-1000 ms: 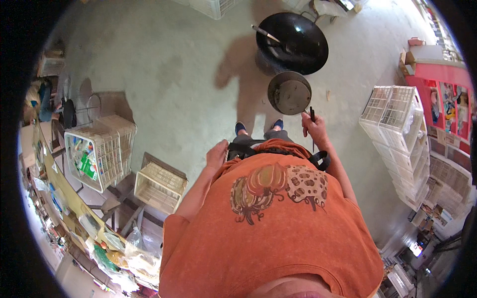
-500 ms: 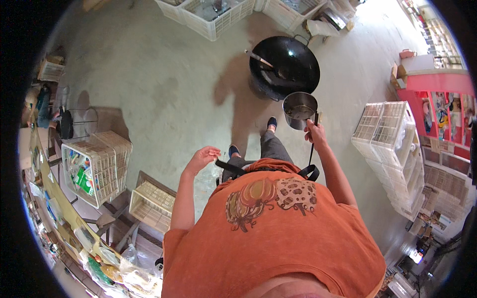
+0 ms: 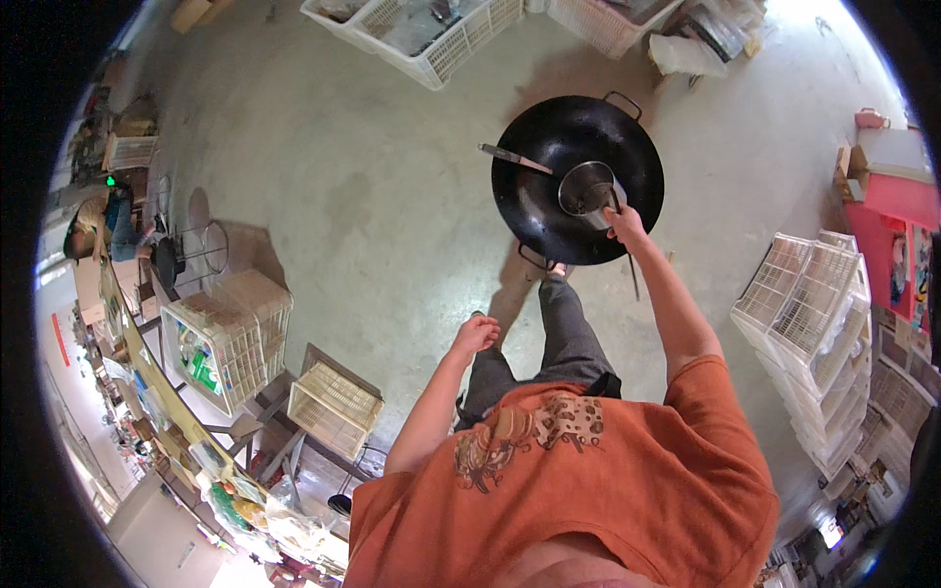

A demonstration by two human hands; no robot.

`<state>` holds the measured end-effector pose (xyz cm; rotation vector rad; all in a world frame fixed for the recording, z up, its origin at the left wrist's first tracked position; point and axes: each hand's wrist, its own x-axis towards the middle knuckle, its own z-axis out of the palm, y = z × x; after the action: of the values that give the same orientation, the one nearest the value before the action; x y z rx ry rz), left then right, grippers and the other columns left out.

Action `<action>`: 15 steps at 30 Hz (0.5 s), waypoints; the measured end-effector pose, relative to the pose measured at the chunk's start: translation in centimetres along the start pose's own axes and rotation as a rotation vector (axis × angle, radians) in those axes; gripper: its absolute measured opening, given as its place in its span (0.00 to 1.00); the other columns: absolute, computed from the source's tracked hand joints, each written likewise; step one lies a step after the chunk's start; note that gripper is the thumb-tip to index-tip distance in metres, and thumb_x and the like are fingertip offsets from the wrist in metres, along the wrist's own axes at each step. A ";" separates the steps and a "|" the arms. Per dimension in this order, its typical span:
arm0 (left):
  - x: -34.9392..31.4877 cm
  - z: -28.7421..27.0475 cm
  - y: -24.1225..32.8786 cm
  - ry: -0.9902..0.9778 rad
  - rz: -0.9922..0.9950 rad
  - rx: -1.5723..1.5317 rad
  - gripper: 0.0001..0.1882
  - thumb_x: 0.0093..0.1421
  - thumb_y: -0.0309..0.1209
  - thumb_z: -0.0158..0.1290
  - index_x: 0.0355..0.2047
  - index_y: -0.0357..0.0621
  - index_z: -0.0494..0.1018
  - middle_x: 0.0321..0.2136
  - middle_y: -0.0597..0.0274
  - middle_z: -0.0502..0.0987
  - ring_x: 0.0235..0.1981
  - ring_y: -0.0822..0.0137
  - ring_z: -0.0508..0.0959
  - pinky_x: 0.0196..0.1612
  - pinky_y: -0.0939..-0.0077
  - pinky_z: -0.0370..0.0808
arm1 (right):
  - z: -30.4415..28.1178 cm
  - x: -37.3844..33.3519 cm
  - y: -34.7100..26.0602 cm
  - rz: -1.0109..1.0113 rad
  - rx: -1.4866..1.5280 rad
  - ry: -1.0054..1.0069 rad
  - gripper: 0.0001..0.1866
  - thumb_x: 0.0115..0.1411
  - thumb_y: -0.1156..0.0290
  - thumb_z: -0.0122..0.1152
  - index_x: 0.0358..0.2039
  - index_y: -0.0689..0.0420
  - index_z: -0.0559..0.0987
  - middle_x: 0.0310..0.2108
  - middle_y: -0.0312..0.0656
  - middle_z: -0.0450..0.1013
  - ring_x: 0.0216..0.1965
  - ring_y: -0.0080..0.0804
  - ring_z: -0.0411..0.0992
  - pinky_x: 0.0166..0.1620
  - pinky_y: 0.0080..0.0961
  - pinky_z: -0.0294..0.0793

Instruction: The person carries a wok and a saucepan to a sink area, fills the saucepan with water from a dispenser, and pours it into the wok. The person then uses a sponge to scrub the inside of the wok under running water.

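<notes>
My right hand [image 3: 624, 223] grips a steel saucepan [image 3: 591, 192] by its long dark handle, close to the pan's wall. The saucepan hangs over a large black wok [image 3: 529, 211] with two loop handles; whether they touch, I cannot tell. Inside the saucepan it is dark, and any contents are unclear. A utensil with a grey-brown handle [image 3: 515, 158] lies across the wok's left rim, its head hidden or lost in the dark bowl. My left hand [image 3: 477, 333] hangs in front of my left thigh, fingers loosely bent and holding nothing.
White plastic crates [image 3: 431, 64] stand beyond the wok, and stacked crates [image 3: 809, 323] rise at the right. On the left are a filled basket [image 3: 230, 333], a smaller cream crate [image 3: 335, 407] and a cluttered long table [image 3: 162, 416]. A person [image 3: 123, 225] is at far left.
My right hand has carried the saucepan forward from the wok's near edge to over its bowl. I am leaning closer to the wok. My left hand has moved away from the dark waist strap.
</notes>
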<state>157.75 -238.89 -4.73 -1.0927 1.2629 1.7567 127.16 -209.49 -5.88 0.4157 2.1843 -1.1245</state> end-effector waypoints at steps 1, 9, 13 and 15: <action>2.1 0.9 0.3 -0.003 -0.030 -0.034 0.08 0.59 0.30 0.48 0.38 0.44 0.72 0.31 0.64 0.76 0.29 0.74 0.75 0.31 0.81 0.72 | -0.8 2.0 -0.3 -0.061 -0.070 -0.031 0.11 0.56 0.65 0.55 0.34 0.59 0.76 0.20 0.36 0.70 0.14 0.23 0.67 0.17 0.21 0.62; 14.3 7.2 3.7 0.263 -0.127 -0.010 0.24 0.57 0.30 0.50 0.54 0.45 0.59 0.40 0.57 0.71 0.38 0.68 0.74 0.37 0.75 0.73 | -4.2 13.9 -3.3 -0.207 -0.797 0.165 0.13 0.48 0.62 0.63 0.34 0.54 0.78 0.35 0.44 0.74 0.38 0.43 0.73 0.38 0.39 0.73; 15.8 9.2 4.7 0.250 -0.197 -0.238 0.19 0.58 0.37 0.51 0.49 0.48 0.63 0.40 0.64 0.72 0.42 0.70 0.71 0.42 0.71 0.70 | -6.3 17.6 -5.4 -0.469 -1.043 0.187 0.11 0.54 0.60 0.57 0.37 0.49 0.76 0.44 0.39 0.68 0.42 0.42 0.72 0.41 0.36 0.73; 16.0 9.8 4.7 0.206 -0.265 -0.443 0.16 0.58 0.39 0.51 0.44 0.50 0.66 0.38 0.67 0.73 0.42 0.71 0.71 0.44 0.70 0.68 | -7.5 19.7 -6.5 -0.554 -0.997 0.271 0.11 0.55 0.61 0.56 0.38 0.47 0.75 0.45 0.38 0.67 0.43 0.42 0.71 0.42 0.37 0.73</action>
<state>144.94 -229.74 -15.97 -1.6460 0.8057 1.7933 106.04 -207.41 -11.83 -0.5276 2.8465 -0.0831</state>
